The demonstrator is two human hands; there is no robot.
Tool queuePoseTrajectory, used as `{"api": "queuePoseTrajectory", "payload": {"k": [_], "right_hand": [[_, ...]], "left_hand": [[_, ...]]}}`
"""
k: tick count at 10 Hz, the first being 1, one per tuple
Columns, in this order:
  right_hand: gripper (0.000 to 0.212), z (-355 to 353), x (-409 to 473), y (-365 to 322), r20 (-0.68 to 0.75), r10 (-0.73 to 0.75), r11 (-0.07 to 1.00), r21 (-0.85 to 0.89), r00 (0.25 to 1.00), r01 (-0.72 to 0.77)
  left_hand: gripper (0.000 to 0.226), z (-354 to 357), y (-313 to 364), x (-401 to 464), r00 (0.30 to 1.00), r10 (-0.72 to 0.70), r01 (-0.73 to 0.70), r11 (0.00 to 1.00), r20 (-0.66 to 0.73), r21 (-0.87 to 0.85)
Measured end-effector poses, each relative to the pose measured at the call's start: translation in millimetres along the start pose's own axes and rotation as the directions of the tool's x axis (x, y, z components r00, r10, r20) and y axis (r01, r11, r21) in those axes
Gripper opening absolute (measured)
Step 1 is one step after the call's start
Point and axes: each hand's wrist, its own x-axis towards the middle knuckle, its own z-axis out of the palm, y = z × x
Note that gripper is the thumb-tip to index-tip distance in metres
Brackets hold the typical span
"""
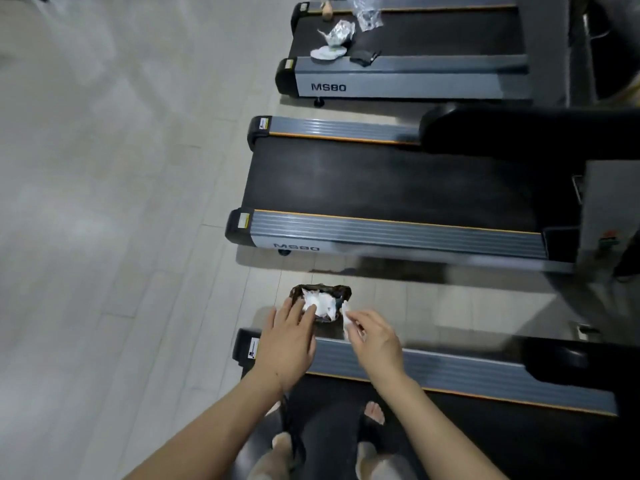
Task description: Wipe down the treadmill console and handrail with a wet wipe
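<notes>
A small bin lined with a dark bag [341,292] stands on the floor between two treadmills, with crumpled white wipes [322,301] inside it. My left hand [287,341] hovers at the bin's near-left rim, fingers spread and empty. My right hand [374,336] is just right of the bin and pinches a white wet wipe [347,318] between its fingertips. The black handrail [519,133] of the middle treadmill reaches in from the right. No console shows.
Three treadmills lie side by side; I stand on the belt of the nearest one [450,372]. The middle treadmill [381,188] has a bare belt. The far one [398,74] carries wrappers and a wipe pack [337,34]. Pale floor [104,202] fills the left.
</notes>
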Motion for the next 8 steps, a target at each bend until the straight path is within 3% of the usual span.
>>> {"api": "queuePoseTrajectory", "payload": {"k": [2,5,8], "right_hand": [[0.025,109,31,52,0.105,0.079,0.997,-0.026,0.991,-0.076],[0.024,310,103,230,0.158,0.066,0.983,-0.179,0.985,-0.037],[0.028,462,178,372,0.279,0.062,0.933,-0.356,0.958,0.043]], "left_hand": [[0.052,108,-56,53,1.000,-0.013,0.014,0.999,0.021,-0.037],[0.051,350,-117,168,0.996,-0.080,0.082,0.995,0.049,-0.055],[0.045,525,-154,271,0.998,-0.062,0.062,0.998,-0.010,0.001]]}}
